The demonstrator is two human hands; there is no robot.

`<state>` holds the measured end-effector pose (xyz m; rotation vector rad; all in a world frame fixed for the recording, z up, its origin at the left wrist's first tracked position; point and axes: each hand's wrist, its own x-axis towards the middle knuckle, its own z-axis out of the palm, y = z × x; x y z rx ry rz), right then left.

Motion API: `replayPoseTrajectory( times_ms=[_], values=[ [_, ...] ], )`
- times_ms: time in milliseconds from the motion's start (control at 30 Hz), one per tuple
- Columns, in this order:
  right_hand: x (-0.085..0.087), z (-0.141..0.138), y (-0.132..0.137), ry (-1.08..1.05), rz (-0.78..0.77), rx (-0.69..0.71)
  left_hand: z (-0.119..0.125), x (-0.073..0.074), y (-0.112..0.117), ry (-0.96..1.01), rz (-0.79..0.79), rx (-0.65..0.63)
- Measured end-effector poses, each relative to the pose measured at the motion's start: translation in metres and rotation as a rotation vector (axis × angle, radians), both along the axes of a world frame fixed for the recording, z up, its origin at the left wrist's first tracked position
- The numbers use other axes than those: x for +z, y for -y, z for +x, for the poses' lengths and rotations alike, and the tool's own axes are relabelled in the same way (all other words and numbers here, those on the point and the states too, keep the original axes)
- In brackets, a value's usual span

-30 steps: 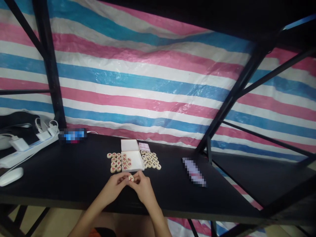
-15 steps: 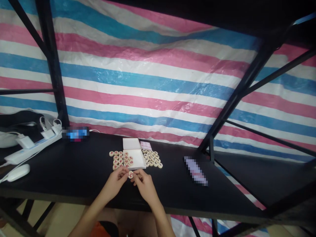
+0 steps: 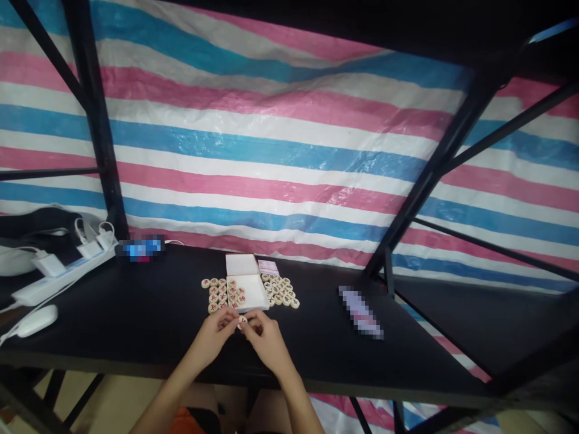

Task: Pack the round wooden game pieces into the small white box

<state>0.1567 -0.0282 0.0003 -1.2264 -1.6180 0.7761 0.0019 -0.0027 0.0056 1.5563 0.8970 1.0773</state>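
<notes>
My left hand (image 3: 216, 335) and my right hand (image 3: 266, 340) meet over the black table (image 3: 136, 325), both pinching one round chess piece (image 3: 242, 321) with a red mark between their fingertips. Just beyond them lies an open white box (image 3: 244, 283) holding several red-marked pieces. More red-marked pieces (image 3: 213, 292) sit in rows left of the box. A group of dark-marked pieces (image 3: 280, 292) lies to its right, below a small pink slip (image 3: 268, 266).
A white power strip with plugged adapters (image 3: 58, 271) and a white mouse (image 3: 37, 320) lie at the table's left. Blurred flat objects sit at the back left (image 3: 140, 247) and right (image 3: 360, 312). Black frame bars stand before a striped tarp (image 3: 289, 150).
Both hands stay together on the piece; they have shifted slightly toward the box, and the piece has turned so its red mark shows less.
</notes>
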Motion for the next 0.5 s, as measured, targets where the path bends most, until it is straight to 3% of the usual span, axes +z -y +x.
replayPoseTrajectory(
  times_ms=[500],
  values=[
    [0.0031, -0.0006, 0.0024, 0.021, 0.000, 0.007, -0.0003, 0.0027, 0.0010, -0.017, -0.011, 0.025]
  ],
)
